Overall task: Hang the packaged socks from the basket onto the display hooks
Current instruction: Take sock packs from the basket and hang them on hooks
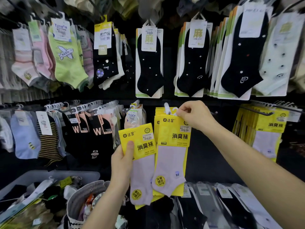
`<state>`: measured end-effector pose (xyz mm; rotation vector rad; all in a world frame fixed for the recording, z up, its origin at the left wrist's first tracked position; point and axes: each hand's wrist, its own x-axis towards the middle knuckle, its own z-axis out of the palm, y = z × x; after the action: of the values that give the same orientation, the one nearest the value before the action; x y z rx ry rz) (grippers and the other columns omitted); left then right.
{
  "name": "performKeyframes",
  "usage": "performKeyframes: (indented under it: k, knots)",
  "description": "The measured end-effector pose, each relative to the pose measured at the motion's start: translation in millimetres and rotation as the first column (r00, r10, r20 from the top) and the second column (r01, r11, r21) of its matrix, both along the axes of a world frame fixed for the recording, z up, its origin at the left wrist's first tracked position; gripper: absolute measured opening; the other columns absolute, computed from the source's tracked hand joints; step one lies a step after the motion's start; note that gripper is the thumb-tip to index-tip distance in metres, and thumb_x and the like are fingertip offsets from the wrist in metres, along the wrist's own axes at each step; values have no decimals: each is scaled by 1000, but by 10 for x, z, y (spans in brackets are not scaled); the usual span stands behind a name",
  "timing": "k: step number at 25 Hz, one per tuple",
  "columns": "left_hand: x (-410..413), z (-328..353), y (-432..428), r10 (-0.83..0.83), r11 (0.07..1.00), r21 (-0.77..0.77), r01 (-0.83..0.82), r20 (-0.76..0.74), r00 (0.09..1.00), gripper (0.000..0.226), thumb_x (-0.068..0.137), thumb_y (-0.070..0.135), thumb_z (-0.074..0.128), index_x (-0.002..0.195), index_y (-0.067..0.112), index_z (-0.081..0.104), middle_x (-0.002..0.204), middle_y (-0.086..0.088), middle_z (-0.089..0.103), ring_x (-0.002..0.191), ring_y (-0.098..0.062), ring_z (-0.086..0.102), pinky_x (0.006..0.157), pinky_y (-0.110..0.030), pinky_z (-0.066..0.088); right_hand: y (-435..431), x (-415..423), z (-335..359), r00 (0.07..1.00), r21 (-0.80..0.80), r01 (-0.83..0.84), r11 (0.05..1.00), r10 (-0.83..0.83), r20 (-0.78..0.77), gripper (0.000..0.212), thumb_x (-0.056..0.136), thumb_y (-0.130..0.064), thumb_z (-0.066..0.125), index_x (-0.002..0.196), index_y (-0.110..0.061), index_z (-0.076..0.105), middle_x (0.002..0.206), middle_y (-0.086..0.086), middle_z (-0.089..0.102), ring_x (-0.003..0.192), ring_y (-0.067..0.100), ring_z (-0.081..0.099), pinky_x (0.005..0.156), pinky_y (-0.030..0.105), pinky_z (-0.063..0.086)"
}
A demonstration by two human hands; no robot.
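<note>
My left hand [121,160] grips a yellow sock pack [140,156] with a pale lilac sock, held upright just left of the display hook [167,108]. My right hand [194,115] pinches the white hanger at the top of a second yellow sock pack [173,146], right at the tip of that hook. Behind it, more of the same yellow packs hang on the hook. The grey basket [79,198] stands at the lower left, with mixed sock packs inside.
Racks of hanging socks fill the wall: black ankle socks [149,63] above, black "W" socks [92,129] to the left, more yellow packs [264,129] on a hook at right. A grey bin [54,175] of packs sits lower left. Bagged black socks [231,204] lie lower right.
</note>
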<state>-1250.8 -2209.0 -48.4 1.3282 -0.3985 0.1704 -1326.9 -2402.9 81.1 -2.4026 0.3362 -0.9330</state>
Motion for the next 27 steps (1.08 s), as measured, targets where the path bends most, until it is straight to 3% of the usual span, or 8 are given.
performKeyframes:
  k: [4,8,10,13,15,18,22,27]
  knots:
    - [107,-25,239,72,995,75,-72,6,997,25,93,37,50,83,20,65,84,3,73,82,-16,69,72,-32,53,31,159,-3,996,-52,7,999,-12,-90,20,88,-22,60,76,-8,67,80,8,67,66,13,53,64,34,50]
    - [99,25,314,74,993,83,-78,50,996,24,92,35,51,80,18,63,72,9,71,67,1,67,54,-10,48,50,227,-63,990,-58,45,997,-53,-131,21,88,-23,60,78,-5,67,83,8,67,73,23,60,71,40,53]
    - [32,42,249,35,992,118,-45,84,996,23,91,34,52,78,19,64,71,8,71,64,3,66,54,-9,47,52,179,-49,985,-106,85,991,-99,-138,21,86,-30,62,87,-10,68,85,3,65,81,23,61,78,43,52]
    - [-112,39,78,-49,988,149,31,118,992,21,90,34,52,82,18,65,72,11,73,67,3,67,56,-9,47,98,-9,-59,994,-229,104,968,-96,43,20,83,-37,64,97,-23,64,76,-11,49,76,11,51,75,34,44]
    - [-198,58,-59,-114,982,167,86,166,980,19,92,29,52,80,22,65,70,18,72,64,6,65,54,-7,45,198,-147,-88,994,-205,-43,978,62,86,12,82,-39,64,81,-27,66,69,-13,49,65,2,47,63,22,36]
    - [-305,101,-282,-216,963,204,177,188,958,19,91,27,53,81,18,66,69,15,72,65,4,66,56,-9,47,273,-256,-179,975,-144,-223,964,220,-41,15,82,-36,66,69,-29,66,65,-14,53,63,-9,49,55,11,30]
    - [-363,157,-476,-181,979,131,158,193,964,9,90,21,58,81,19,58,68,11,63,61,8,59,55,-10,45,107,-237,-142,986,-68,-160,985,157,-50,16,84,-30,66,69,-23,67,65,-13,58,60,-3,51,57,15,36]
    - [-237,321,-632,-98,993,90,81,209,973,10,92,17,57,88,24,51,79,11,57,64,14,54,57,-5,41,23,10,44,995,138,-89,986,81,63,19,81,-29,70,72,-13,72,74,4,67,67,11,56,63,27,47]
